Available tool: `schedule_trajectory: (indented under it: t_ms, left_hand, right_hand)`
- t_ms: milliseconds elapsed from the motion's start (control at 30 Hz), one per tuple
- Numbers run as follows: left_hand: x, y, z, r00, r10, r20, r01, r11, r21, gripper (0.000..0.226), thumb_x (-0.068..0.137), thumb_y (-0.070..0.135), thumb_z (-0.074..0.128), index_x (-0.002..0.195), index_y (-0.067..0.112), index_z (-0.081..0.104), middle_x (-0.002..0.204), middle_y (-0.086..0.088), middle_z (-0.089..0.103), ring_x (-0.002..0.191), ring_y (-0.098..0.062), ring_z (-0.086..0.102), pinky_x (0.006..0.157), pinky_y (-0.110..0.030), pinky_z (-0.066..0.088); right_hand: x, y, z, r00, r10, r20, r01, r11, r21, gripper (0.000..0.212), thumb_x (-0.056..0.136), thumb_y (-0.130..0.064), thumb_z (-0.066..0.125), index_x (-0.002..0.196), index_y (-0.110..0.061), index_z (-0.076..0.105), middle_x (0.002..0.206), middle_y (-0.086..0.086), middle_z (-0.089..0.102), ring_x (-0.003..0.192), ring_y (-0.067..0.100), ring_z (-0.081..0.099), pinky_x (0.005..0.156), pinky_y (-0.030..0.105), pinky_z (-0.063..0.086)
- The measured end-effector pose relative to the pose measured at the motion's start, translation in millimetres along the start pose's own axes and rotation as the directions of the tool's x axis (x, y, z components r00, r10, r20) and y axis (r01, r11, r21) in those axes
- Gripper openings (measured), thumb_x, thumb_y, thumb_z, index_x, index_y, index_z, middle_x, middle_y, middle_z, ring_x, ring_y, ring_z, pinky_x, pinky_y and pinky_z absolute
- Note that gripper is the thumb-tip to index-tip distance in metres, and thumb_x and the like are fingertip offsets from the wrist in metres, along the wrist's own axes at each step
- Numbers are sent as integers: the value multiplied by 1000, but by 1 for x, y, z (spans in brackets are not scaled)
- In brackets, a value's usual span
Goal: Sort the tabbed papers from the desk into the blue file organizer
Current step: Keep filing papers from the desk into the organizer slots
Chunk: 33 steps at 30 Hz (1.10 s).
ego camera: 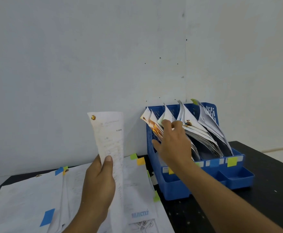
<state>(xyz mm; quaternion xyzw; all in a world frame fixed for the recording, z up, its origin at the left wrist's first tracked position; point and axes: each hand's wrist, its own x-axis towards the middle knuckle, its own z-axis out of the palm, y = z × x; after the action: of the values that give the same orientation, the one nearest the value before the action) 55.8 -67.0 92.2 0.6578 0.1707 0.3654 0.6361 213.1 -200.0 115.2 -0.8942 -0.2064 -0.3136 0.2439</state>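
My left hand [98, 180] grips a folded white paper [109, 135] by its lower part and holds it upright above the desk; an orange mark sits at its top corner. My right hand [172, 142] reaches into the blue file organizer [235, 179] and its fingers touch the papers [156, 121] standing in the left slots. More filed papers [204, 130] lean in the right slots. Coloured labels [232, 161] mark the organizer's front. A spread of tabbed papers [28, 195] with blue, yellow and green tabs lies on the desk below my left hand.
The black desk [263, 199] stands against a white wall [87, 56]. The organizer sits at the back right, with small open trays [235, 176] at its front. A sheet stamped REJECTED [140, 214] lies near the front edge.
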Motion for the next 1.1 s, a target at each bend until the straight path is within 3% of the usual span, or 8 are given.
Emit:
schedule_trajectory:
  t_ms: [67, 167, 333, 500, 633, 733, 867, 1100]
  left_hand:
    - [3, 12, 9, 999, 35, 12, -35, 999, -25, 17, 102, 38, 41, 104, 47, 55, 98, 30, 59, 98, -5, 56, 88, -34, 44]
    - [11, 28, 21, 996, 78, 40, -75, 995, -59, 23, 102, 34, 43, 96, 50, 60, 94, 30, 67, 98, -1, 61, 88, -31, 47]
    - [28, 56, 43, 991, 122, 56, -113, 984, -139, 24, 103, 30, 43, 119, 37, 59, 106, 23, 65, 102, -4, 62, 91, -30, 49]
    - [49, 78, 73, 981, 154, 117, -139, 982, -127, 21, 104, 30, 40, 112, 37, 58, 101, 23, 64, 97, -5, 62, 80, -27, 50]
    - [66, 77, 100, 972, 195, 129, -194, 981, -24, 30, 105, 30, 36, 126, 33, 58, 118, 14, 64, 108, -12, 60, 93, -34, 50]
    - [74, 66, 122, 969, 227, 97, -235, 968, 82, 34, 105, 30, 33, 130, 28, 56, 125, 7, 62, 112, -17, 58, 98, -38, 49]
    - [81, 50, 144, 978, 208, -19, -203, 969, 140, 35, 105, 27, 30, 128, 23, 56, 124, 2, 61, 106, -19, 56, 87, -32, 46]
    - [92, 26, 169, 986, 150, -76, -135, 976, 173, 38, 105, 26, 29, 137, 18, 48, 134, -5, 56, 119, -26, 53, 96, -35, 44]
  right_hand:
    - [15, 3, -1, 999, -45, 9, 46, 996, -78, 45, 96, -41, 58, 130, -19, 39, 122, 7, 46, 99, 22, 56, 65, 29, 47]
    - [33, 9, -9, 999, -33, 3, 33, 999, -39, 28, 102, -29, 47, 127, -16, 43, 115, 7, 55, 84, 25, 62, 60, 31, 41]
    - [51, 21, -18, 995, 97, 0, -95, 981, 170, 26, 101, -23, 51, 126, -18, 50, 109, 5, 63, 87, 24, 61, 67, 32, 43]
    - [58, 32, -21, 991, 132, -9, -127, 970, 208, 23, 99, -23, 50, 122, -20, 52, 97, 2, 64, 79, 23, 60, 63, 30, 39]
    - [59, 35, -21, 991, 136, 2, -133, 964, 231, 19, 98, -24, 50, 117, -22, 52, 97, 0, 63, 81, 22, 59, 64, 31, 40]
    - [58, 37, -19, 992, 130, 1, -126, 958, 256, 18, 98, -25, 51, 116, -22, 52, 98, 0, 63, 83, 22, 59, 65, 32, 40]
    - [60, 40, -17, 993, 120, 7, -117, 950, 291, 19, 99, -26, 51, 117, -22, 51, 99, 0, 63, 85, 21, 60, 68, 33, 44]
    - [57, 42, -10, 994, 109, 30, -112, 923, 368, 21, 98, -34, 56, 114, -23, 52, 99, 2, 65, 87, 23, 62, 73, 36, 50]
